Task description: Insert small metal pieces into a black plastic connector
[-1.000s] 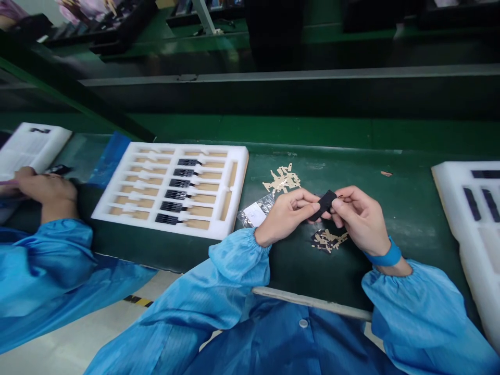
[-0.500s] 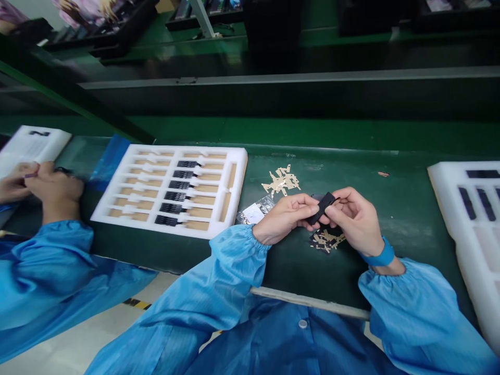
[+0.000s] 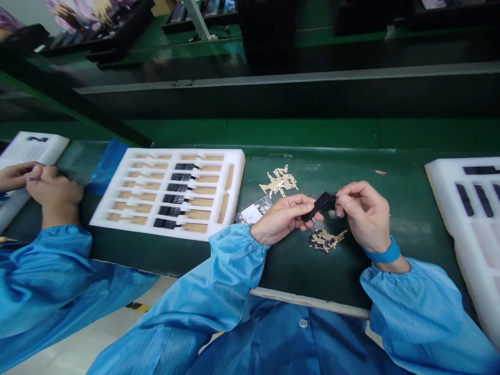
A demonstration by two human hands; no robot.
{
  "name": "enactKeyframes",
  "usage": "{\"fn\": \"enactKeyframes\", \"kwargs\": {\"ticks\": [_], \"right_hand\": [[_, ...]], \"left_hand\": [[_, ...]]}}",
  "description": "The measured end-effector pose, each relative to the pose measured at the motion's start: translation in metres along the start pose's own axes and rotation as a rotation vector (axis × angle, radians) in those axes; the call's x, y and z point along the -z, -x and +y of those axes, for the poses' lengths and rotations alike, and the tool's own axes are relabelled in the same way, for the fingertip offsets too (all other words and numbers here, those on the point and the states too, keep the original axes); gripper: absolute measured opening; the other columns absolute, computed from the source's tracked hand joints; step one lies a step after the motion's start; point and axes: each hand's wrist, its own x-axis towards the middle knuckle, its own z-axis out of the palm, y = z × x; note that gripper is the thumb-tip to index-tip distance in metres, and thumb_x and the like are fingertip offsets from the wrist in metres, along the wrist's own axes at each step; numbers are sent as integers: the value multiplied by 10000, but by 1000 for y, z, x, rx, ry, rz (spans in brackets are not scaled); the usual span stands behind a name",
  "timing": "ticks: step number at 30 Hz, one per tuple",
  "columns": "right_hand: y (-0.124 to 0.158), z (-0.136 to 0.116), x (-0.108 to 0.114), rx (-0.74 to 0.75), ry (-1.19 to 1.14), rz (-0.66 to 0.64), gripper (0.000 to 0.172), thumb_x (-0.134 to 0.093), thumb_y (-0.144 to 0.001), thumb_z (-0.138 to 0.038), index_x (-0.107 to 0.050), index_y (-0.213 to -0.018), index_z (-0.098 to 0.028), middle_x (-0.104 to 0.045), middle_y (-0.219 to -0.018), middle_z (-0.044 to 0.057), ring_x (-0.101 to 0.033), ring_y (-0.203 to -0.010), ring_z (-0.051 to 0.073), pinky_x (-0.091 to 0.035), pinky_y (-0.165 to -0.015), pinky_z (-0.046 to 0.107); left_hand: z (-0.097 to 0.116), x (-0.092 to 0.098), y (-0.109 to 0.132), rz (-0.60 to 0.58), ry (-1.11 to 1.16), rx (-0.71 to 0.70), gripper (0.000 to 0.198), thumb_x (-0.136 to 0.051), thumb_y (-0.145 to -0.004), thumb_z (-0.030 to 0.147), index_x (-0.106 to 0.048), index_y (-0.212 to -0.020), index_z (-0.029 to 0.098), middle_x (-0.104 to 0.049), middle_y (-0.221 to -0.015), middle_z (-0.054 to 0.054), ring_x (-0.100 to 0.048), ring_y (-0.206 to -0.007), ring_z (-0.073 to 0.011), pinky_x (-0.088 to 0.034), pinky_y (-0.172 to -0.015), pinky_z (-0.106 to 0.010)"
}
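— Black strip [image 3: 321, 203], where is it sitting right now?

— It is hanging in the air above the green surface [image 3: 398, 208], tilted, with the left hand [image 3: 283, 219] pinching its lower end between thumb and fingers. Held up like that, its upper end is staying free for the other hand.

— And the right hand [image 3: 361, 213]?

— It is closing its fingertips at the strip's upper end; whether it is gripping the strip itself or something small on it, I cannot tell.

— What is lying around them?

— A dark pile of small bits [image 3: 326, 239] is lying just under the hands, a paler pile [image 3: 280, 181] farther back, a clear bag [image 3: 255, 211] beside the left wrist. The foam tray [image 3: 234, 156] is sitting within left reach, with black strips filling some of its slots. A co-worker's hands [image 3: 42, 185] are working at the far left.
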Motion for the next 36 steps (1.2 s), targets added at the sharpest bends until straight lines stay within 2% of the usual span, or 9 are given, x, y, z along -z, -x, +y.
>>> {"fn": "enactKeyframes", "kwargs": {"ticks": [7,17,25,36], "right_hand": [[-2,-12,-8,-20,70,10,177,-747,-856,-321,-634,-811,-192,-598,-649,-26,-535,-515,101,-469,-511,237],[-3,-11,-8,-52,130,6,148,-707,-872,-293,-632,-799,-188,-579,-573,-32,-526,-495,98,-442,-501,219],[-4,-12,-9,-79,142,22,196,-728,-847,-342,-626,-776,-190,-580,-563,-29,-519,-486,102,-439,-493,227],[-5,-7,-5,-132,82,-19,217,-730,-860,-356,-614,-784,-190,-570,-563,-34,-514,-495,99,-427,-511,229]], "left_hand": [[0,-1,0,-12,-11,17,325,-812,-819,356,-663,-968,109,-714,-838,-62,-599,-603,-65,-435,-517,-148],[-3,4,-1,-60,-63,25,375,-808,-841,393,-642,-1023,109,-657,-816,-27,-587,-601,-49,-432,-534,-139],[-4,5,-2,-35,-77,21,428,-840,-803,415,-635,-1033,118,-677,-813,-31,-598,-597,-53,-419,-530,-143],[-4,7,-3,-9,-197,-86,445,-798,-843,444,-637,-1096,115,-708,-852,-57,-630,-630,-77,-466,-561,-167]]}}
